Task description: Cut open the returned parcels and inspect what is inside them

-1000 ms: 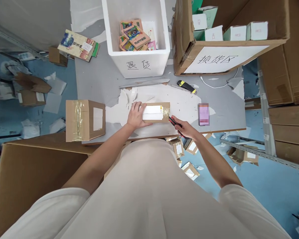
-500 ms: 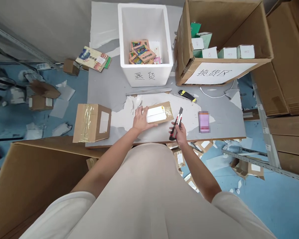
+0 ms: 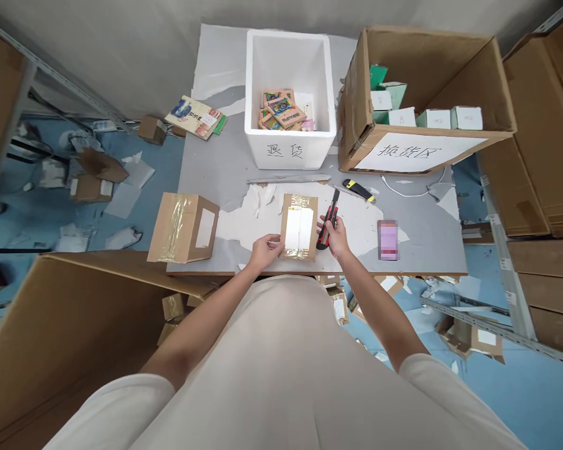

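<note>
A small taped cardboard box (image 3: 299, 228) with a white label lies near the table's front edge, its long side pointing away from me. My left hand (image 3: 266, 251) grips its lower left edge, thumb and fingers closed on it. My right hand (image 3: 336, 237) is wrapped round a red and black box cutter (image 3: 329, 222), its dark blade pointing away from me. The cutter is just right of the box; whether that hand touches the box I cannot tell. Beyond it lies a yellow and black box cutter (image 3: 359, 190).
A white foam box (image 3: 286, 152) holding small illustrated packs stands at the back. Right of it, a large carton (image 3: 403, 152) holds several pale green boxes. A taped carton (image 3: 182, 228) sits left, booklets (image 3: 194, 117) behind it, a phone (image 3: 388, 240) to the right. A big open carton (image 3: 75, 325) stands lower left.
The small box has turned from lying crosswise to lengthwise. My left hand has moved from its top to its lower left edge. The right hand, still holding the cutter, is closer to the box.
</note>
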Motion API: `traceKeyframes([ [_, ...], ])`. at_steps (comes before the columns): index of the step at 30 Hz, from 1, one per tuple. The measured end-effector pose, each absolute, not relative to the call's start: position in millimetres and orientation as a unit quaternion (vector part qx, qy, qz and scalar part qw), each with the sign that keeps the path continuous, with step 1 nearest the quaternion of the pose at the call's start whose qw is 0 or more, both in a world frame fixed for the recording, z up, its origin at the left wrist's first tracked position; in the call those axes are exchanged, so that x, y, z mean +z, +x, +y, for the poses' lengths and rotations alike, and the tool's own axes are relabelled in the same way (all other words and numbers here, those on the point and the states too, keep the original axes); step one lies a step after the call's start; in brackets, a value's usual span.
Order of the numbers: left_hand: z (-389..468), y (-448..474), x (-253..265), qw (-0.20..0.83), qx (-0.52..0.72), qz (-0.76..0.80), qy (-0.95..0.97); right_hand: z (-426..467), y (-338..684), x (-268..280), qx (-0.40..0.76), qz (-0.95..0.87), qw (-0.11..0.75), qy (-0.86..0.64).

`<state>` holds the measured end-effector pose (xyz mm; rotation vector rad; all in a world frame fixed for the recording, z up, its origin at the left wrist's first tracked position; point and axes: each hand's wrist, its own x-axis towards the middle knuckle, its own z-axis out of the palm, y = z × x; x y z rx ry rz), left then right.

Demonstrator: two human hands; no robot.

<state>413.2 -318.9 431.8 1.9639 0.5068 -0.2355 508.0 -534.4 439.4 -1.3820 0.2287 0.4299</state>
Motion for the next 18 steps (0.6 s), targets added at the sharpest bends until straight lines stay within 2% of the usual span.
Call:
traceKeyframes([
  [4,-310,450,440,0.470,-0.068,0.187,0.860,-552,474,444,0.186,0.189,0.742,-0.616],
  [8,-301,516,448,0.395,-0.012,0.076,0.915,-560,432,454,0.270,0.284,0.751,-0.532],
  [12,-301,558,451,0.343,-0.064,0.000,0.937,-555,413,458,0.343,0.322,0.750,-0.464],
  [18,-301,562,454,0.330,-0.089,0.037,0.939,-556,418,447,0.320,0.316,0.767,-0.458],
])
